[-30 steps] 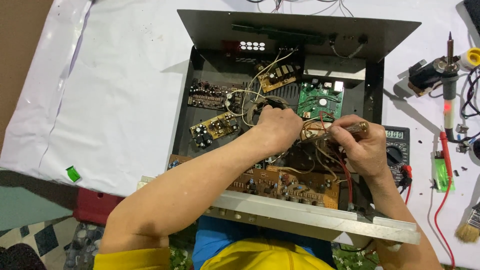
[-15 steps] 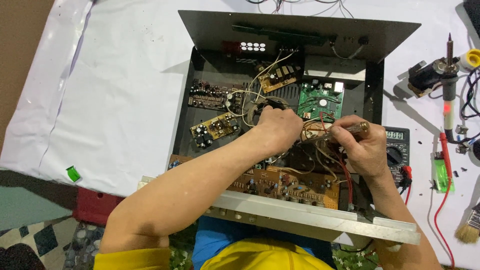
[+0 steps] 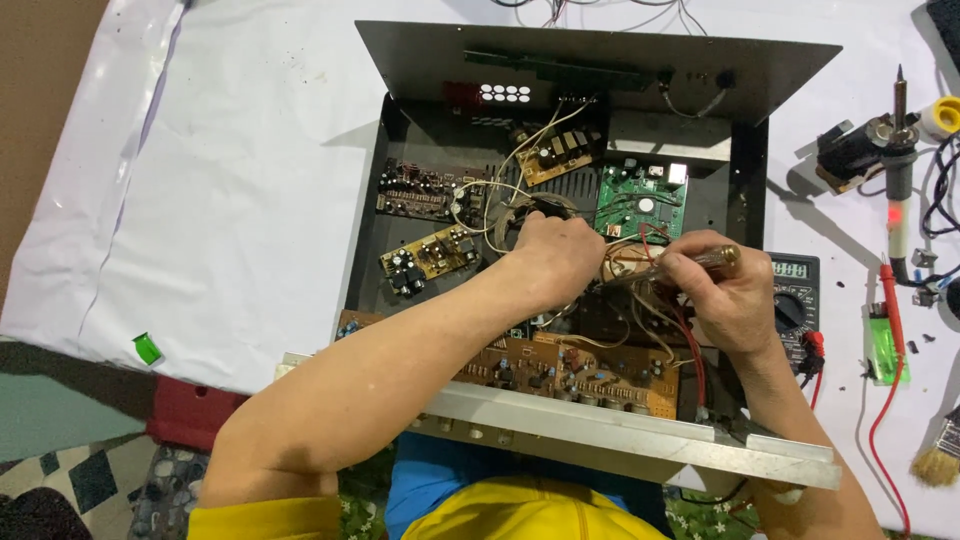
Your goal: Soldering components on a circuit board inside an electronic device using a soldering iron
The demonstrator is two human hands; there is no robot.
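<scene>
An open black metal chassis (image 3: 372, 250) holds several circuit boards: a green board (image 3: 640, 200) at the back right, small brown boards (image 3: 430, 255) on the left and a long brown board (image 3: 560, 365) along the front. My left hand (image 3: 550, 258) is closed in the middle of the chassis over a bundle of white and red wires; what it grips is hidden. Just to its right, my right hand (image 3: 725, 295) is closed around a tool with a clear amber handle (image 3: 715, 258), its tip pointing left toward the wires.
A multimeter (image 3: 795, 295) lies right of the chassis. A soldering iron (image 3: 897, 150) stands on its holder at the far right, near a green lighter (image 3: 882, 340), red leads and a brush (image 3: 938, 460). White sheet (image 3: 230, 180) covers the table; a small green object (image 3: 147, 348) lies at its left edge.
</scene>
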